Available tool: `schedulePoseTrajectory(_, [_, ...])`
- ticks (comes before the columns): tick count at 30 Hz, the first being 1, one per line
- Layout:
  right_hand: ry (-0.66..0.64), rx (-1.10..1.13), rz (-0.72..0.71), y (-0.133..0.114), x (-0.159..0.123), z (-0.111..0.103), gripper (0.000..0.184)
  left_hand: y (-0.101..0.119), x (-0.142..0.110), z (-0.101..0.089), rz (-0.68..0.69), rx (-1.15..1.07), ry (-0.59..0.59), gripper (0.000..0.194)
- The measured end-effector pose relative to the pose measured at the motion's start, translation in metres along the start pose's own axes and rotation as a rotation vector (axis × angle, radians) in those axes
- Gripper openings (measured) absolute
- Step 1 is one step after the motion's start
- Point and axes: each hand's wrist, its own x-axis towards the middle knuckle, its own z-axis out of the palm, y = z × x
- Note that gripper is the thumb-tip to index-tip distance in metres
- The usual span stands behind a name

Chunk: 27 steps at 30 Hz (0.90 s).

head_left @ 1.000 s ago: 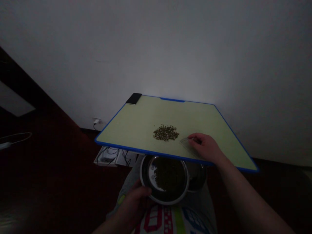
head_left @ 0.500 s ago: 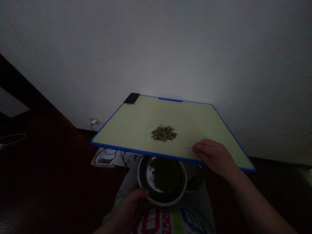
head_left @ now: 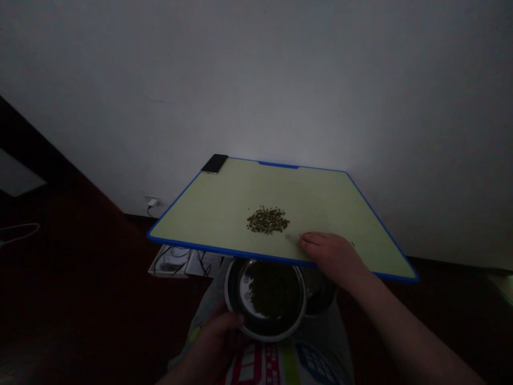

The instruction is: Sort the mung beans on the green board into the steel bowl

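Pale green with a blue border, the tabletop (head_left: 224, 195) stands at the wall, and a loose, flat heap of small brown grains (head_left: 267, 220) lies near its middle, towards the near side. To the right of that heap, the person's right hand (head_left: 329, 258) is closed, fingertips pinching a thin clear piece (head_left: 293, 236) whose tip points left, just beside the grains. I can't make out whether it touches them, nor quite what it is. Right of the hand lies one small dark speck (head_left: 353, 244).

Below the near edge, the left hand (head_left: 214, 337) grips a metal bowl (head_left: 266, 337), thumb over its left rim, the other fingers mostly hidden. Dark stuff (head_left: 274, 289) fills much of it, too dim to name. Another vessel (head_left: 321, 294) sits to its right, partly behind it, in the person's lap.

As I judge it, the step in hand is close work with the clear piece at the near right fringe of the heap, while the bowl is held ready. From this pose, a next move would call for the clear piece low and flat, light pressure so grains don't skip away, and a steady bowl. A phone (head_left: 214, 163) rests in the far left corner, well apart.
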Motion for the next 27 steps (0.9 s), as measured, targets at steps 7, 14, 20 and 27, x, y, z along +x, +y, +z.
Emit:
schedulePoseTrajectory(7, [-0.129,-0.025,0.102,-0.008,0.010,-0.008,0.031,-0.002,0.001,-0.005,0.004,-0.011,-0.045,0.070])
schedulePoseTrajectory(14, [-0.202,-0.078,0.179,-0.002,0.016,-0.009,0.027,0.000,0.001,0.001,0.010,-0.004,-0.027,0.074])
schedulePoseTrajectory(20, [-0.209,-0.107,0.201,0.003,0.020,-0.007,0.026,0.001,0.000,0.001,0.006,0.011,-0.007,0.077])
schedulePoseTrajectory(27, [-0.185,-0.105,0.205,0.011,0.021,-0.002,0.027,0.002,0.001,0.002,0.011,0.041,0.016,0.075])
